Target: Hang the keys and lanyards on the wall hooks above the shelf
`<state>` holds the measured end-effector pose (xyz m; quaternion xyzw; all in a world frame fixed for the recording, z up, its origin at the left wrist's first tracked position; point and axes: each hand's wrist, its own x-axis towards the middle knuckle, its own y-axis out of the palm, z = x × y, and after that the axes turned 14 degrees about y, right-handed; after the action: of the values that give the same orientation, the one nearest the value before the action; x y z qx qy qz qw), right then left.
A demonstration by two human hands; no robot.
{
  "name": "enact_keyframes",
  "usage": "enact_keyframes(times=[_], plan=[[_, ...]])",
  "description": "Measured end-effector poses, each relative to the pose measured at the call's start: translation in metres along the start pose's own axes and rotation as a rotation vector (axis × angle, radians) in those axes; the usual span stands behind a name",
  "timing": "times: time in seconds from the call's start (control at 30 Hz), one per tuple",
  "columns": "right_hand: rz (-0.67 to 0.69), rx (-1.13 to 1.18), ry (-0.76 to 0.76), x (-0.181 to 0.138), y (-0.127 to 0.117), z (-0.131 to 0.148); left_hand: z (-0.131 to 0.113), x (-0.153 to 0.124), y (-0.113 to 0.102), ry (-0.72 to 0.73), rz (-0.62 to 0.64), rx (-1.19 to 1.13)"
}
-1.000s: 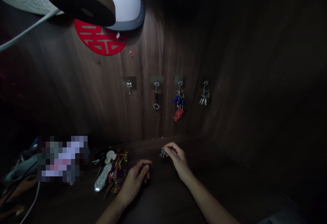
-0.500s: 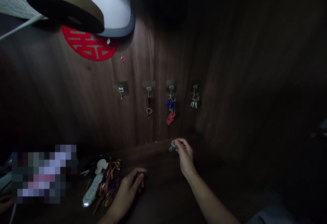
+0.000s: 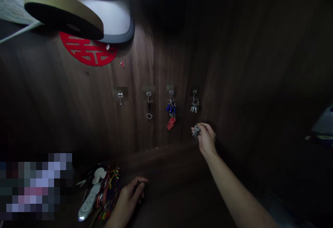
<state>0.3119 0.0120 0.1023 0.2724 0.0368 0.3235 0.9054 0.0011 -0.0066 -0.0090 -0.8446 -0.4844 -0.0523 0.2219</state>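
Observation:
My right hand pinches a bunch of keys between thumb and fingers, below the rightmost wall hook. From that hook hangs another bunch of keys. One hook to the left carries blue-headed keys with a red tag under them. A dark strap with a ring is on the hook beside it. The leftmost hook bears nothing. My left hand lies on the dark wooden surface with loosely bent fingers and holds nothing visible, close to a pile of colourful cords.
A silver remote-like device with a lit tip and a white rounded item lie left of my left hand. Above hang a grey cap, a red paper cutout and a round lamp-like disc. The lower left is blurred out.
My right hand has moved right and up with the keys, nearer to the rightmost hook. My left hand has hardly moved. The whole view has shifted slightly.

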Motion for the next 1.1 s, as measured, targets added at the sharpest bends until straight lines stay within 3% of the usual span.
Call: enact_keyframes(times=[0.27,0.57,0.83,1.1], plan=[[-0.055,-0.060,-0.081,0.044,0.012,0.039,0.002,0.002,0.000,-0.005,0.012,0.038],[-0.075,-0.142,-0.105,0.077,0.044,0.072,-0.007,0.000,0.004,-0.029,0.008,0.034],[-0.101,-0.213,-0.048,0.092,0.061,0.080,-0.005,0.007,0.003,-0.050,0.021,0.019],[-0.118,-0.226,0.040,0.098,0.059,0.076,-0.003,0.005,0.003,-0.051,0.012,-0.010]])
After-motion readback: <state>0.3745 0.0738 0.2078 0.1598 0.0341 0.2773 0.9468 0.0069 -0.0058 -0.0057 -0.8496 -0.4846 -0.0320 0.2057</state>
